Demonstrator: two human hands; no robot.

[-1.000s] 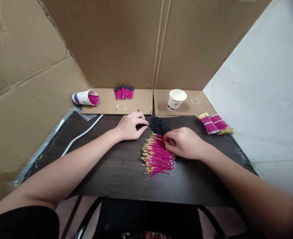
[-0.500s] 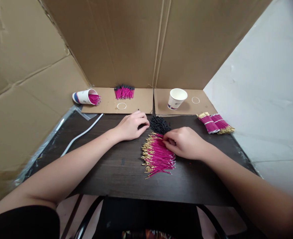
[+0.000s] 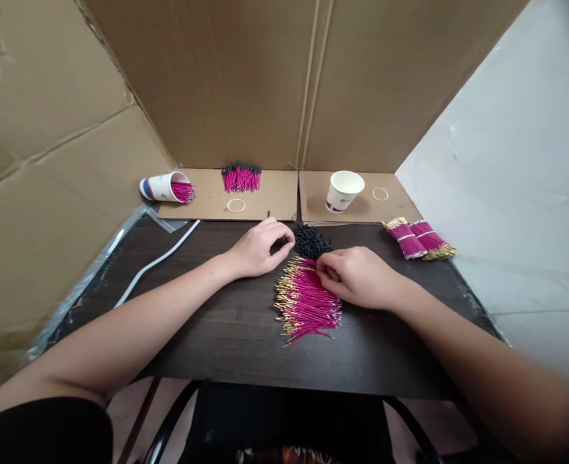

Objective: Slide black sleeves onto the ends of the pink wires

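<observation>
My left hand (image 3: 263, 249) is at the left edge of a heap of short black sleeves (image 3: 312, 241). Its thumb and forefinger meet in a pinch; whatever lies between them is too small to make out. Below the heap spreads a pile of thin pink wires (image 3: 309, 303), gold tips to the left and silver tips to the right. Over the pile's upper right side rests my right hand (image 3: 354, 274), fingers closed together. Their tips touch or hover just over the wires, and what they hold is hidden.
Pink wires with black ends (image 3: 241, 178) lie on cardboard (image 3: 202, 209) at the back, near a rubber band (image 3: 236, 205). A tipped paper cup (image 3: 157, 188) holds more wires. An upright paper cup (image 3: 344, 192) and banded wire bundles (image 3: 418, 239) are to the right. A white cable (image 3: 161, 258) runs at left.
My left hand has shifted slightly right and down, its pinch now closer against the black heap. My right hand has stayed almost in place over the wires.
</observation>
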